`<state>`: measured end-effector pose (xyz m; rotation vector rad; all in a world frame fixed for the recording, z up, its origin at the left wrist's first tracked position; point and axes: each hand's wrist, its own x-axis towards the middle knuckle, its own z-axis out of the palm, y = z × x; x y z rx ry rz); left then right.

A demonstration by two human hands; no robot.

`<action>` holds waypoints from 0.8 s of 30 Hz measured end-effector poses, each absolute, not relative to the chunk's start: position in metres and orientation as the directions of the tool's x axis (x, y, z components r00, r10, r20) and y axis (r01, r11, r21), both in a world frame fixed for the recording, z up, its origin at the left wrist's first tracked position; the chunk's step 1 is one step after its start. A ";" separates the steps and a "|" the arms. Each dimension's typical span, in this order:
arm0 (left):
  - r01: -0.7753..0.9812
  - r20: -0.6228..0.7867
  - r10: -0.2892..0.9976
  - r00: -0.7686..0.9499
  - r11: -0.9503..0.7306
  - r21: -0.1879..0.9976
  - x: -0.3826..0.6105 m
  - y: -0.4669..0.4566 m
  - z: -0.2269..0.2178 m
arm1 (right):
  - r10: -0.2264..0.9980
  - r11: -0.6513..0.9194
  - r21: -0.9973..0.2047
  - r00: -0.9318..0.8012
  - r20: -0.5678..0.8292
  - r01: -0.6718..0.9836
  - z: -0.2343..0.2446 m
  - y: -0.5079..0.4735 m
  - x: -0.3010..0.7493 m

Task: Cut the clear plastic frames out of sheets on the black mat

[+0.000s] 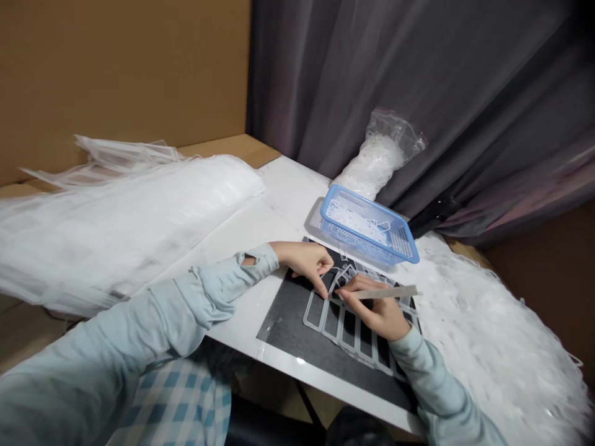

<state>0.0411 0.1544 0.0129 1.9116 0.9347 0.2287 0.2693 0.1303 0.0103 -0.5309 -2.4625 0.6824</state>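
Note:
A translucent plastic sheet of rectangular frames [341, 325] lies on a dark cutting mat [297, 328]. My left hand [309, 263] presses down on the sheet's upper edge with its fingertips curled together. My right hand [379, 310] grips a thin metal strip, like a ruler or blade [390, 292], held flat above the sheet and pointing right. Both hands meet over the top of the sheet. Pale blue sleeves cover both arms.
A blue mesh basket [400, 244] holding white plastic pieces sits behind the mat. A clear bag of white pieces [376, 161] leans on the grey curtain. Stacked translucent sheets [116, 217] fill the left; a heap of plastic scraps [488, 347] lies right.

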 end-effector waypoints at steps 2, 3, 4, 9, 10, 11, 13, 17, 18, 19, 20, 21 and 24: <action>0.515 -0.224 0.689 0.690 -0.249 0.820 0.041 0.154 0.014 | 0.466 0.817 -0.532 -0.797 0.383 0.222 0.011 0.130 0.269; 0.519 -0.229 0.688 0.689 -0.248 0.818 0.041 0.154 0.014 | 0.454 0.829 -0.512 -0.806 0.380 0.225 0.011 0.130 0.269; 0.525 -0.232 0.689 0.687 -0.250 0.813 0.041 0.154 0.014 | 0.437 0.843 -0.487 -0.816 0.378 0.226 0.011 0.130 0.270; 0.580 -0.259 0.702 0.664 -0.265 0.770 0.042 0.152 0.017 | 0.314 0.918 -0.347 -0.883 0.350 0.190 0.012 0.132 0.271; 0.587 -0.271 0.701 0.660 -0.255 0.768 0.042 0.152 0.017 | 0.298 0.929 -0.321 -0.889 0.349 0.185 0.012 0.132 0.271; 0.591 -0.284 0.699 0.656 -0.243 0.769 0.043 0.152 0.018 | 0.284 0.938 -0.293 -0.892 0.353 0.184 0.012 0.132 0.270; 0.596 -0.304 0.695 0.652 -0.221 0.772 0.043 0.152 0.019 | 0.254 0.959 -0.220 -0.891 0.376 0.180 0.011 0.130 0.268; 0.607 -0.322 0.699 0.639 -0.201 0.769 0.044 0.152 0.019 | 0.226 0.974 -0.108 -0.881 0.416 0.199 0.008 0.128 0.265; 0.606 -0.322 0.700 0.638 -0.198 0.771 0.044 0.152 0.019 | 0.232 0.973 -0.107 -0.876 0.424 0.206 0.007 0.127 0.265; 0.601 -0.319 0.701 0.638 -0.195 0.775 0.044 0.152 0.019 | 0.241 0.971 -0.115 -0.868 0.434 0.212 0.007 0.127 0.265; 0.593 -0.311 0.703 0.639 -0.193 0.782 0.044 0.153 0.018 | 0.250 0.968 -0.131 -0.859 0.446 0.214 0.006 0.127 0.266; 0.580 -0.300 0.707 0.641 -0.189 0.793 0.043 0.153 0.018 | 0.261 0.965 -0.153 -0.849 0.459 0.214 0.006 0.127 0.267; 0.530 -0.267 0.730 0.629 -0.152 0.834 0.041 0.154 0.016 | 0.322 0.944 -0.241 -0.801 0.505 0.227 0.006 0.130 0.271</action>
